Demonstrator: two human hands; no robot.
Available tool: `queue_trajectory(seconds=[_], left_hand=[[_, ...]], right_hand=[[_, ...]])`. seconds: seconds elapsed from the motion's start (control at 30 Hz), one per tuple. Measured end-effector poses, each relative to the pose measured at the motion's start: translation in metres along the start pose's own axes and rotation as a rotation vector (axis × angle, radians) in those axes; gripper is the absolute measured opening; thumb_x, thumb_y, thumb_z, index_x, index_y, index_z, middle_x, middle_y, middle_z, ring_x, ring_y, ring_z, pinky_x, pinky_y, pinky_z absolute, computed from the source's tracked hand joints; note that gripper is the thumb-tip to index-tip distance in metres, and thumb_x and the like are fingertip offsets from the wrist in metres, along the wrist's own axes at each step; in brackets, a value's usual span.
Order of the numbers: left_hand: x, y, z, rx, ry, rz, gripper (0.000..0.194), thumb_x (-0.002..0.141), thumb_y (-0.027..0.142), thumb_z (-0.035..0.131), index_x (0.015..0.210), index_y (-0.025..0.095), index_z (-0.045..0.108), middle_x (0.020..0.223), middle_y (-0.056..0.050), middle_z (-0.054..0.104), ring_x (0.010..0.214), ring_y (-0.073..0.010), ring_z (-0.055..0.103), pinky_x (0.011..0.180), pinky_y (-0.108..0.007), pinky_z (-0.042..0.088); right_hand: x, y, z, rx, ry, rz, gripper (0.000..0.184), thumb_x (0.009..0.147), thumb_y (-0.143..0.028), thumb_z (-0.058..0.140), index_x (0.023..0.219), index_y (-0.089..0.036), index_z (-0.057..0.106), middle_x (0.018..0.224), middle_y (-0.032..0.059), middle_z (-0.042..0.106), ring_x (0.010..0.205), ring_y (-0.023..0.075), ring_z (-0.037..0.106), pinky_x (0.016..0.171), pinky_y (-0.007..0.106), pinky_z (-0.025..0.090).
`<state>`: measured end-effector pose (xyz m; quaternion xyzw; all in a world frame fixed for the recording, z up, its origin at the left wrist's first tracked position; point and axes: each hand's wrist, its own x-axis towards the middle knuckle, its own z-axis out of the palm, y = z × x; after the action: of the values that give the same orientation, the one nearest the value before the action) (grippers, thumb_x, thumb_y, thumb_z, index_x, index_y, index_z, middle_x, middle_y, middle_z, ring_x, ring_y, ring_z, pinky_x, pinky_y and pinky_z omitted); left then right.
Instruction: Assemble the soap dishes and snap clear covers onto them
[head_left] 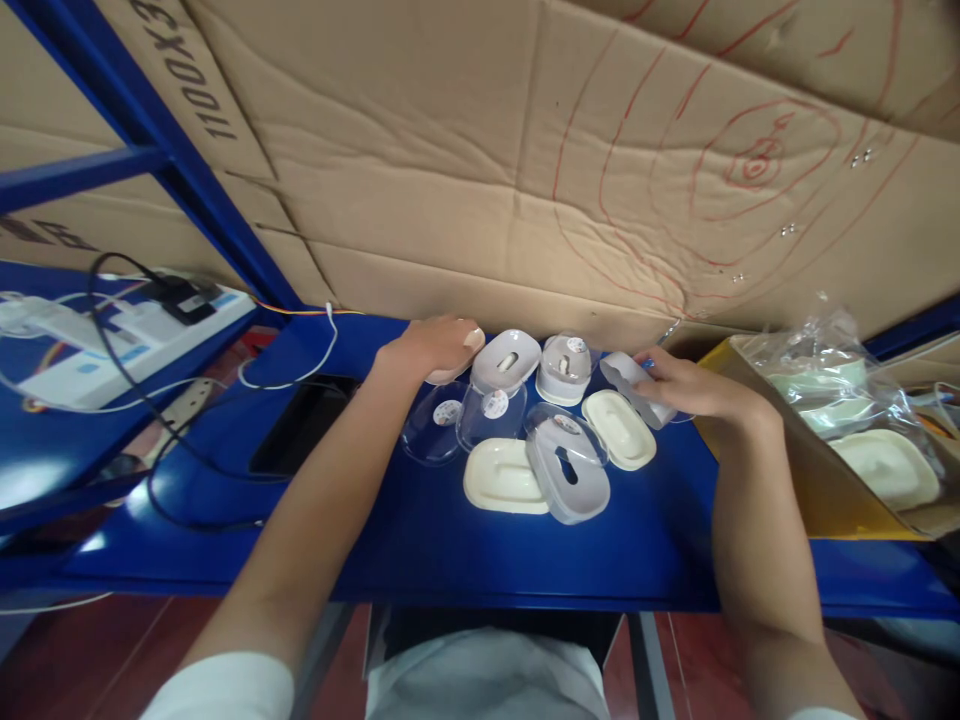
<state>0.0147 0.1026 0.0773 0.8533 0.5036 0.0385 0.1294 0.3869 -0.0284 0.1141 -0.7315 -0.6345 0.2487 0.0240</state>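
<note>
My left hand point(439, 345) is closed on a pale, cream-coloured dish point(450, 374) near the back of the blue table; the fingers hide most of it. My right hand point(675, 385) grips a tilted whitish plastic oval cover point(626, 372), its thumb and fingers over one end. Close to the left hand stands a white slotted oval cover point(507, 362), with clear lids point(431, 425) bearing round stickers in front. Between my hands sits a stacked white container point(564, 370). Cream oval dishes point(619, 430) and another slotted cover point(574, 485) lie nearer me.
A cardboard box point(787, 455) with plastic-wrapped dishes stands at the right. On the left are a black phone-like slab point(304, 425), cables and a white power strip point(127, 350). Cardboard sheeting point(420, 150) walls the back, beside a blue metal frame point(161, 150).
</note>
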Motion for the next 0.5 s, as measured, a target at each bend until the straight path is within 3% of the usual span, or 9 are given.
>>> queue_trajectory(seconds=[0.13, 0.2, 0.37, 0.5], left_hand=[[-0.003, 0.020, 0.003, 0.050, 0.055, 0.059, 0.046, 0.112, 0.043, 0.041, 0.147, 0.025, 0.066, 0.151, -0.009, 0.069, 0.140, -0.0319, 0.064, 0.113, -0.042, 0.050], [-0.004, 0.035, 0.011, 0.073, 0.064, 0.098, 0.045, 0.112, 0.045, 0.045, 0.149, 0.026, 0.064, 0.151, -0.009, 0.069, 0.141, -0.0310, 0.062, 0.115, -0.041, 0.048], [-0.008, 0.059, 0.031, 0.133, 0.021, 0.122, 0.044, 0.103, 0.050, 0.066, 0.135, 0.022, 0.073, 0.146, -0.017, 0.066, 0.143, -0.0425, 0.053, 0.116, -0.056, 0.045], [-0.008, 0.063, 0.036, 0.126, -0.002, 0.095, 0.054, 0.098, 0.056, 0.075, 0.141, 0.024, 0.069, 0.154, -0.019, 0.055, 0.145, -0.0443, 0.049, 0.114, -0.060, 0.047]], right_hand=[[-0.006, 0.006, -0.003, 0.069, 0.044, -0.046, 0.044, 0.099, -0.047, 0.064, 0.136, -0.027, 0.054, 0.111, 0.0075, 0.080, 0.095, 0.0271, 0.078, 0.074, 0.030, 0.058], [-0.007, 0.005, 0.001, 0.063, 0.051, -0.089, 0.048, 0.096, -0.052, 0.068, 0.134, -0.027, 0.056, 0.112, 0.0083, 0.080, 0.097, 0.0286, 0.078, 0.076, 0.032, 0.059], [-0.004, -0.009, 0.019, -0.015, -0.037, -0.163, 0.048, 0.094, -0.061, 0.071, 0.127, -0.027, 0.063, 0.111, 0.0071, 0.081, 0.096, 0.0280, 0.078, 0.077, 0.033, 0.058], [0.002, -0.018, 0.027, -0.215, -0.037, -0.048, 0.045, 0.095, -0.055, 0.073, 0.128, -0.026, 0.064, 0.115, 0.0084, 0.081, 0.101, 0.0273, 0.079, 0.083, 0.033, 0.057]])
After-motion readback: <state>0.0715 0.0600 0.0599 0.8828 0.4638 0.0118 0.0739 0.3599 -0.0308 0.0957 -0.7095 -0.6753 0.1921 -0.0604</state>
